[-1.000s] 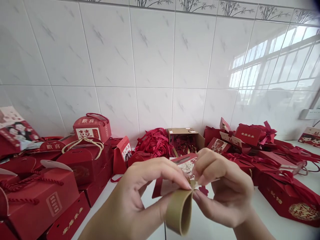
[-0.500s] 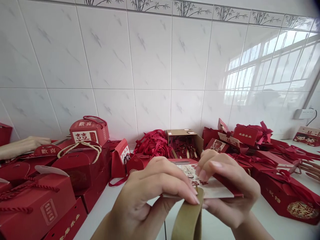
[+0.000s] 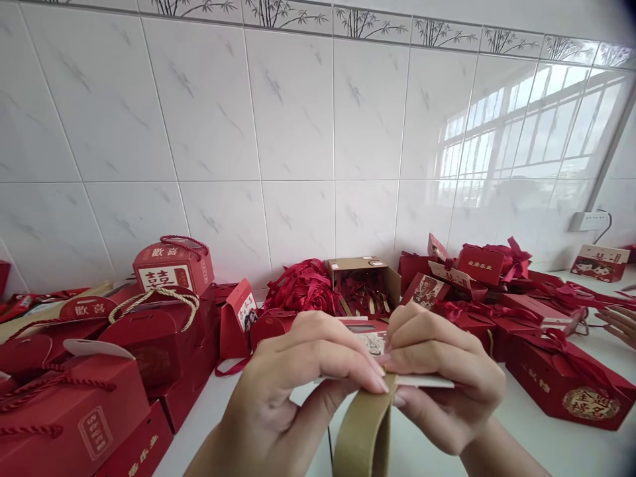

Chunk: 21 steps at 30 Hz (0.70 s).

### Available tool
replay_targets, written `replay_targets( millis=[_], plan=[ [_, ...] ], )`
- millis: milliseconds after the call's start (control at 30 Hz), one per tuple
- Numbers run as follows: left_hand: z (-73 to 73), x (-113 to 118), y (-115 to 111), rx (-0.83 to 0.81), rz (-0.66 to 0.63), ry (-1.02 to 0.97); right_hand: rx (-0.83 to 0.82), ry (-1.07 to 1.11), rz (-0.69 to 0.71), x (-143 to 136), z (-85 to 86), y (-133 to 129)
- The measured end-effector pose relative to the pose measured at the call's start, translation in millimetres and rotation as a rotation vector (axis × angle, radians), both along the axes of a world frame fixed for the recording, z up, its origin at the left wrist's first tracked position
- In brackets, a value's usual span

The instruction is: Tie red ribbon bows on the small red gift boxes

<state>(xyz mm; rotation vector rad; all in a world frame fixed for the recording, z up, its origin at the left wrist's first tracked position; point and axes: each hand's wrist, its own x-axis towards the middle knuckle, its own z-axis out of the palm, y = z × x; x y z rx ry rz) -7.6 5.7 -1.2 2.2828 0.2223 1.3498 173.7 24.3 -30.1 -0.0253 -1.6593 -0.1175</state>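
Note:
My left hand (image 3: 303,381) pinches the end of an olive-gold strap (image 3: 355,434) between thumb and fingers. The strap bends into a loop that hangs down toward me. My right hand (image 3: 442,377) is closed against the same end, thumb below and fingers above. A tiny gold piece shows at its fingertips, too small to make out. Behind the fingers is a red and white printed carton (image 3: 370,342), its pale edge touching the strap end. Most of the carton is hidden by both hands.
Red gift boxes with rope handles (image 3: 74,404) are stacked at left. A heap of red ribbon (image 3: 303,288) and an open cardboard box (image 3: 365,265) stand by the wall. Ribboned red boxes (image 3: 571,384) crowd the right, where another person's hand (image 3: 619,323) shows.
My right fingers have moved left from the carton's top onto the strap end. The carton is now more covered. The other person's hand at left has gone out of view.

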Motion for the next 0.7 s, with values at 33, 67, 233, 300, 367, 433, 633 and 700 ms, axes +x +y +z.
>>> replay_targets(
  millis=[33,67,233,300,367,433,633,700],
  plan=[
    [-0.5,-0.4,-0.5,-0.014,0.001,0.004,0.003,-0.001,0.0,-0.1,0.5,-0.6],
    [-0.9,-0.9,-1.0,-0.031,0.007,0.01,0.004,-0.003,0.001,-0.2,0.9,-1.1],
    [-2.9,-3.3,-2.0,-0.094,0.0,0.055,-0.014,-0.01,0.01,-0.2,0.6,-1.4],
    [-4.7,-3.0,-1.8,-0.14,-0.011,0.03,-0.029,-0.001,0.007,-0.6,-0.1,-0.9],
    [-7.0,-1.8,-1.8,-0.187,0.008,0.0,-0.049,0.006,-0.001,-1.6,-0.8,-0.2],
    [-9.1,-0.4,-1.6,-0.2,0.05,-0.015,-0.071,0.014,-0.01,-3.2,-1.7,0.9],
    [-6.5,1.0,7.1,-0.27,0.177,-0.041,-0.296,0.061,-0.027,-6.3,-3.3,7.7],
    [-4.4,0.8,13.0,-0.324,0.214,-0.031,-0.501,0.041,-0.013,-4.9,-2.6,12.6]
  ],
)
